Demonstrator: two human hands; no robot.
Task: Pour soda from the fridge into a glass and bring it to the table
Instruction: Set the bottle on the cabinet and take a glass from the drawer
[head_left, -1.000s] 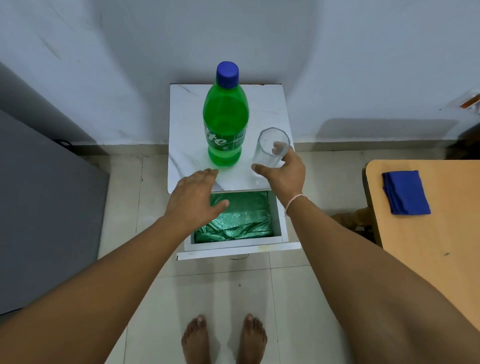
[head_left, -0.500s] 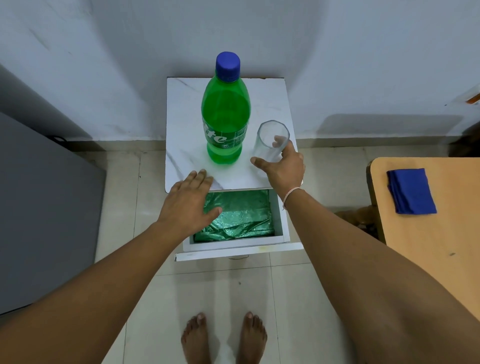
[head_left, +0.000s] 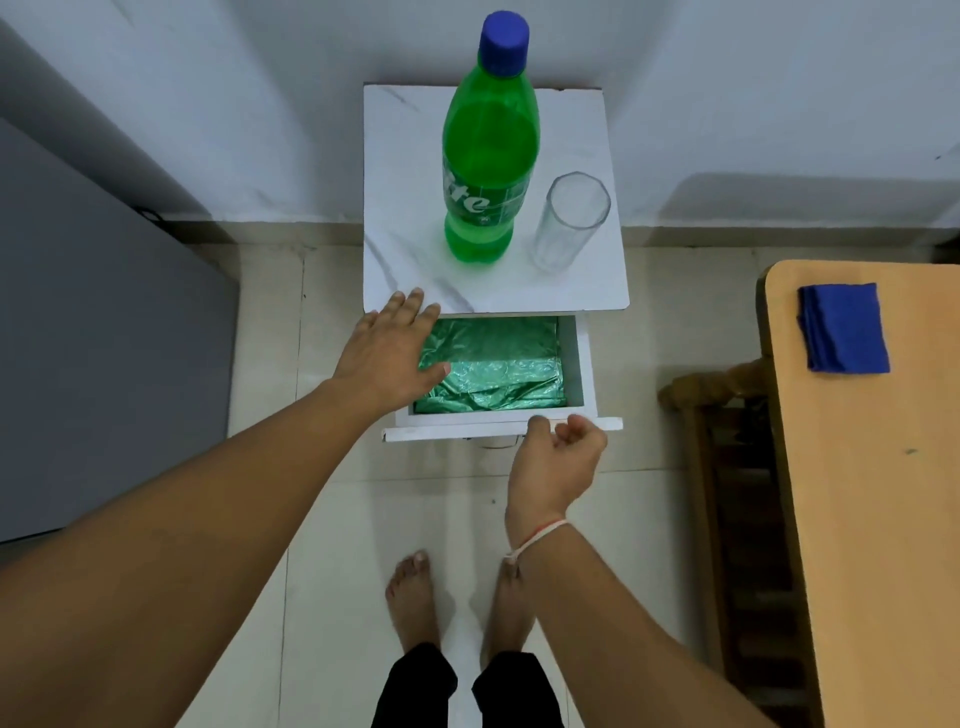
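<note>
- Curling loosely at the open drawer's front edge (head_left: 498, 431), the right hand (head_left: 558, 457) grasps nothing, seemingly ready to push it shut.
- Left hand (head_left: 387, 358) is spread, released; capped soda bottle (head_left: 488, 156) and empty glass (head_left: 569, 223) await pouring.

You face a plain pale wall (head_left: 208, 78) with a low skirting strip where it meets the floor (head_left: 322, 545) of large light tiles. A small white marble-look counter (head_left: 405, 208) stands against the wall, its drawer (head_left: 498, 426) pulled open. A grey cabinet (head_left: 104, 338) fills your left; a wooden table (head_left: 883, 519) with a blue cloth (head_left: 841, 327) sits on your right, a wooden chair (head_left: 727, 467) beside it.
</note>
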